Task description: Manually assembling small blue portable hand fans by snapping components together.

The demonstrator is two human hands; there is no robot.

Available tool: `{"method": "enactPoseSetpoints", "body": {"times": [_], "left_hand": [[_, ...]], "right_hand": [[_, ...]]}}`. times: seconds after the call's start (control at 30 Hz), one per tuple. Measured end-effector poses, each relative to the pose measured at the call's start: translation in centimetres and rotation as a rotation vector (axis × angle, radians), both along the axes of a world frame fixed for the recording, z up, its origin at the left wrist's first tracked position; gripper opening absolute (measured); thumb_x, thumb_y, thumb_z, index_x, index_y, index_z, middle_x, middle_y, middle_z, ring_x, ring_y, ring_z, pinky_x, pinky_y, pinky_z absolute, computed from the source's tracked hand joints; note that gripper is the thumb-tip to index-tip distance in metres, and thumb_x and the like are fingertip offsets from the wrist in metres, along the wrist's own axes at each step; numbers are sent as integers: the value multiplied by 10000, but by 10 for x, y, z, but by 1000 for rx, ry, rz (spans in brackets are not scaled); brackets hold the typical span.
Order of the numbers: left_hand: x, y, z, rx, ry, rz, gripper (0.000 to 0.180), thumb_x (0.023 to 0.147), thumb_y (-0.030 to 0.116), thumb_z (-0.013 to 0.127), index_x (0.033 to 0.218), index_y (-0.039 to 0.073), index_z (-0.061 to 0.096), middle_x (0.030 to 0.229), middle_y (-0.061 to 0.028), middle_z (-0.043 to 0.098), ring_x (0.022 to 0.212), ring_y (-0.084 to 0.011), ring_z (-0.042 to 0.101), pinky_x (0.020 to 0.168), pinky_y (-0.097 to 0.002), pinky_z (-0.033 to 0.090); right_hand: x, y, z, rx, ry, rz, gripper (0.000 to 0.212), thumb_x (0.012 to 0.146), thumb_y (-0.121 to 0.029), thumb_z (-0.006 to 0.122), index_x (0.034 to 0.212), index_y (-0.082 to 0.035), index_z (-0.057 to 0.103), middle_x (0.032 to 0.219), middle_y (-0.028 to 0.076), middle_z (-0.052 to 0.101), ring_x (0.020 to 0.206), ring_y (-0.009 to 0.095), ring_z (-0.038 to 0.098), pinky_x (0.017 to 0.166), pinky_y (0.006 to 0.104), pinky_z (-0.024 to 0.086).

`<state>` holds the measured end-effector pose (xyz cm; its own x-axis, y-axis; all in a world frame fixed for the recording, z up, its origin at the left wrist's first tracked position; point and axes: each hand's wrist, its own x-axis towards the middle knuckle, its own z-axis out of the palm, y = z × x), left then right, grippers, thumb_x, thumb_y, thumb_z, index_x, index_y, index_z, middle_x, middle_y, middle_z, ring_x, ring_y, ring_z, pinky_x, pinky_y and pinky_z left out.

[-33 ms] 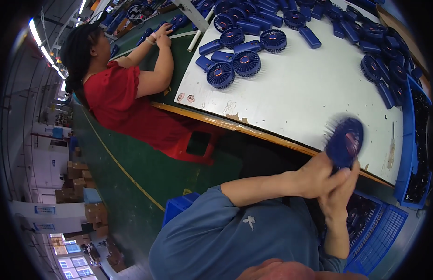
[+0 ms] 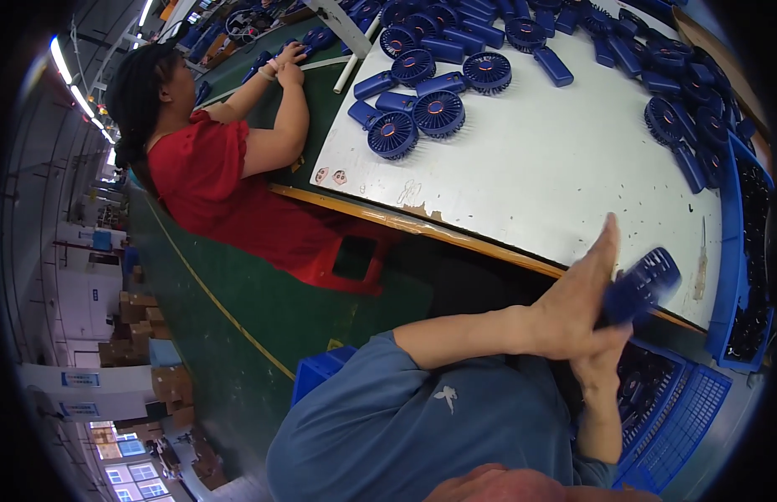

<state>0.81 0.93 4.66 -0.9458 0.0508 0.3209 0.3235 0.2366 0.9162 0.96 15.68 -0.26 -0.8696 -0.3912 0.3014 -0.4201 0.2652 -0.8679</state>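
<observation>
A dark blue hand-held fan [image 2: 643, 284], blurred by motion, is tilted over the near right edge of the white table. My right hand [image 2: 602, 364] grips it low down, its fingers partly hidden behind my left hand. Fingers stretched out, my left hand [image 2: 576, 293] lies against or just beside the fan; whether the palm touches it I cannot tell. Farther up the table lies a group of blue hand-held fans [image 2: 438, 113], and a heap of more fans [image 2: 664, 117] covers the far right.
A blue tray [image 2: 727, 301] of small dark parts borders the white table [image 2: 522, 171] on the right. Blue crates [image 2: 702, 402] with dark parts stand below. At the left, a person in red [image 2: 212, 159] works at a green bench, near a red stool [image 2: 352, 259].
The fan has turned and shifted down and right. My left hand has straightened, its fingers now pointing up away from the fan.
</observation>
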Motion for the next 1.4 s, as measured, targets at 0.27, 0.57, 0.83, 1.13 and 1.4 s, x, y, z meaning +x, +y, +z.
{"method": "enactPoseSetpoints", "body": {"times": [0.27, 0.57, 0.83, 1.13, 1.4], "left_hand": [[-41, -198, -5, -545, 133, 903, 815, 860, 342, 715, 1411, -125, 337, 1475, -318, 329, 1404, -456, 275, 1176, -456, 210], [-28, -276, -41, -458, -278, 1064, 888, 852, 382, 704, 1447, -118, 273, 1336, -319, 500, 1204, -389, 549, 1061, -411, 384], [12, -186, 8, -175, 128, 761, 868, 786, 74, 773, 1488, -14, 270, 1381, -149, 433, 1203, -247, 506, 1012, -332, 435], [10, -72, 5, 154, -165, -223, 728, 783, 65, 758, 1424, 14, 417, 1302, -172, 554, 1197, -242, 550, 1023, -353, 434], [-4, -39, -38, 818, -732, -231, 806, 870, 438, 685, 1427, -41, 353, 1127, -192, 607, 1037, -322, 653, 947, -435, 524]], "right_hand": [[55, 119, -66, -654, -381, -474, 602, 832, -142, 640, 1356, 39, 405, 923, 47, 514, 794, 130, 506, 763, 246, 431], [167, 343, -324, 394, -704, -1055, 406, 849, -142, 628, 1184, 81, 575, 1123, 178, 659, 1034, 292, 623, 940, 357, 461], [73, 210, -153, 96, -568, -685, 442, 877, -88, 643, 1296, 25, 559, 1202, 165, 637, 1094, 245, 623, 963, 330, 466], [-25, 61, 47, 306, 228, -60, 784, 694, -193, 834, 1377, -25, 489, 1429, 204, 461, 1292, 341, 486, 1054, 423, 410], [11, 30, 29, 27, -251, 322, 407, 820, -305, 767, 1044, -4, 607, 815, 189, 664, 746, 338, 685, 662, 381, 547]]}}
